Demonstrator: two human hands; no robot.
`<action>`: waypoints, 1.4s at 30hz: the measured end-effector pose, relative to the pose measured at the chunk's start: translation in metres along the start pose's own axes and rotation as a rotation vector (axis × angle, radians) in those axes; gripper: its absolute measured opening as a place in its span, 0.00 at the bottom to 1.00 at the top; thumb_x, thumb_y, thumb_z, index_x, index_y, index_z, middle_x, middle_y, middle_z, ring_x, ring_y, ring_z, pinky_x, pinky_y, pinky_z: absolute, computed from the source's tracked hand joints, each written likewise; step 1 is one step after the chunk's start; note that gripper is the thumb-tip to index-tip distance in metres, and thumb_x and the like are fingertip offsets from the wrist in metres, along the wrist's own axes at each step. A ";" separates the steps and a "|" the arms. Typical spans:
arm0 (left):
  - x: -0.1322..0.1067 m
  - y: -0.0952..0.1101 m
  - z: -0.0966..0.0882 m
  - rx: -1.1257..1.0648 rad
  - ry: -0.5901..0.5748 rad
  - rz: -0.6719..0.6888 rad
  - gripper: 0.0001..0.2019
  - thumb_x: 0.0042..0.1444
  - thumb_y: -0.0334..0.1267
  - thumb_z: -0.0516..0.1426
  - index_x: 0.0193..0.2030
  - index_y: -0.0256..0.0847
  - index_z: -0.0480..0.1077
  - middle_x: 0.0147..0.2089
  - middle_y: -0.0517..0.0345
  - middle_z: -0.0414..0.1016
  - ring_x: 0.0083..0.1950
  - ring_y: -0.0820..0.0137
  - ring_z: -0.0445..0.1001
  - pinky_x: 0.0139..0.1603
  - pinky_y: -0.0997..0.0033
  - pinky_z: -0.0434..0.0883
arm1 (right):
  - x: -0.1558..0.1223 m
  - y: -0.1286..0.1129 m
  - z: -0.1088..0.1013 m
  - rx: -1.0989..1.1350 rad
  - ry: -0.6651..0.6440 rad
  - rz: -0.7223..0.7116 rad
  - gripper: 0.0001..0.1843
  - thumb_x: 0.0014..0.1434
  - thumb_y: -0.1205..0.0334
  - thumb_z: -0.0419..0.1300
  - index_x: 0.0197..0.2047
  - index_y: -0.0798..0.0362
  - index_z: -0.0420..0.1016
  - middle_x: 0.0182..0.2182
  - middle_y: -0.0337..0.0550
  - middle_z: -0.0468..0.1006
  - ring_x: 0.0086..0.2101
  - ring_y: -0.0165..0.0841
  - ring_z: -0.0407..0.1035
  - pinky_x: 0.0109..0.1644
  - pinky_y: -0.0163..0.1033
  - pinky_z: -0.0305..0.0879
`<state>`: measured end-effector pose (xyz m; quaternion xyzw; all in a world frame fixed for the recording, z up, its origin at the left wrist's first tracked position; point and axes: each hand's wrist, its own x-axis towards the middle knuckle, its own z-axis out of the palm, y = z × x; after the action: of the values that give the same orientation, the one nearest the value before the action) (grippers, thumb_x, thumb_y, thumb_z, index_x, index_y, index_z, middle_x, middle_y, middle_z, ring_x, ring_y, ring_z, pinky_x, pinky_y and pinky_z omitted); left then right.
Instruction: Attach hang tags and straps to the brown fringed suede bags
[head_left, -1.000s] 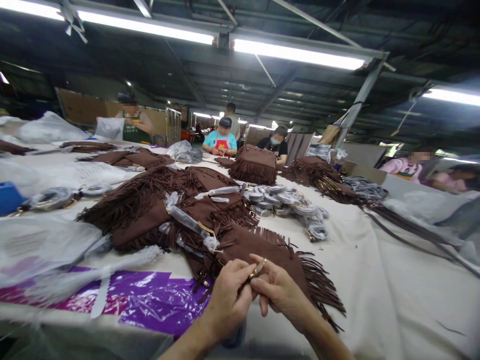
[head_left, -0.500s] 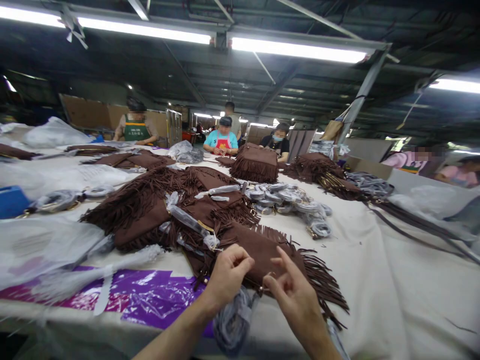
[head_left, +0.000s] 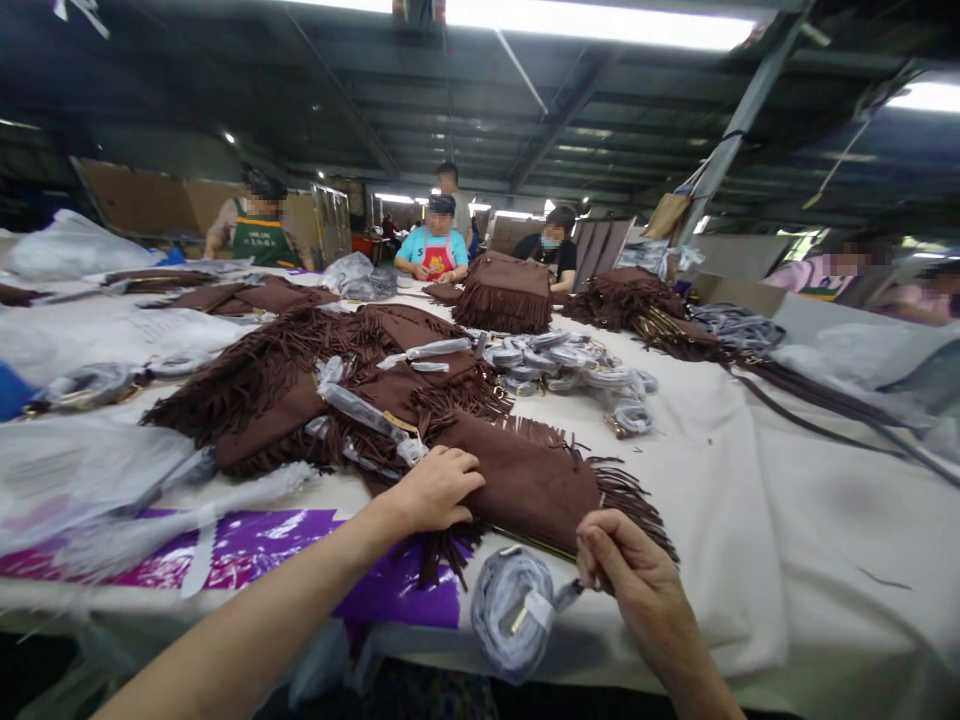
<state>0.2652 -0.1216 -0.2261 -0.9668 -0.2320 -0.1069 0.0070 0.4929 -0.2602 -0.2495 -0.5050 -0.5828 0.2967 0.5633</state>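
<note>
A brown fringed bag (head_left: pixel 525 480) lies flat near the table's front edge, its fringe spreading to the right. My left hand (head_left: pixel 439 490) is at the bag's left end, fingers curled and closed on its edge. At the bag's lower right corner, my right hand (head_left: pixel 626 560) pinches the dark end of a strap. The rest of that strap is a coil in clear grey wrapping (head_left: pixel 510 615), hanging over the table edge between my hands. Behind my left hand, a wrapped strap piece with gold hardware (head_left: pixel 367 410) lies on more brown fringed bags (head_left: pixel 262 400).
Beyond the bag lies a heap of wrapped strap coils (head_left: pixel 570 365). A stack of fringed bags (head_left: pixel 502 290) stands farther back. Purple plastic (head_left: pixel 277 550) and white plastic bags (head_left: pixel 82 480) cover the left front. Long dark straps (head_left: pixel 817 410) lie at right. Several co-workers are around the table.
My right hand has moved right and closed on the strap end, and the wrapped coil has swung right. My left hand has shifted left and up onto the bag's edge. The view has tilted down slightly.
</note>
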 end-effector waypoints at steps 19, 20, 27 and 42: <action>0.053 -0.028 -0.003 -0.153 0.030 -0.381 0.15 0.68 0.37 0.47 0.37 0.36 0.72 0.36 0.48 0.77 0.39 0.62 0.75 0.42 0.68 0.66 | 0.019 0.028 0.046 -0.578 -0.401 -0.135 0.11 0.66 0.64 0.46 0.37 0.49 0.68 0.37 0.44 0.75 0.36 0.36 0.70 0.41 0.39 0.65; 0.054 -0.030 -0.002 -0.162 0.038 -0.396 0.15 0.68 0.37 0.47 0.37 0.36 0.72 0.37 0.48 0.76 0.39 0.63 0.74 0.42 0.69 0.66 | 0.020 0.030 0.046 -0.582 -0.399 -0.120 0.11 0.66 0.64 0.45 0.37 0.49 0.68 0.35 0.43 0.74 0.35 0.36 0.70 0.40 0.38 0.64; 0.063 -0.045 0.010 -0.246 0.048 -0.464 0.16 0.66 0.36 0.48 0.32 0.36 0.73 0.35 0.51 0.76 0.39 0.66 0.72 0.44 0.70 0.64 | 0.035 0.006 0.048 -0.430 -0.275 -0.154 0.12 0.65 0.62 0.49 0.30 0.50 0.67 0.26 0.38 0.70 0.29 0.33 0.65 0.35 0.36 0.59; 0.065 -0.056 0.027 -0.466 0.168 -0.504 0.11 0.60 0.30 0.49 0.36 0.36 0.72 0.35 0.54 0.76 0.38 0.69 0.71 0.42 0.72 0.68 | 0.082 0.038 0.090 0.131 -0.235 0.274 0.21 0.52 0.40 0.59 0.29 0.51 0.68 0.16 0.28 0.55 0.17 0.26 0.47 0.20 0.32 0.44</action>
<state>0.3025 -0.0405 -0.2411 -0.8428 -0.4311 -0.2345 -0.2212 0.4282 -0.1524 -0.2715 -0.5037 -0.5498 0.4650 0.4773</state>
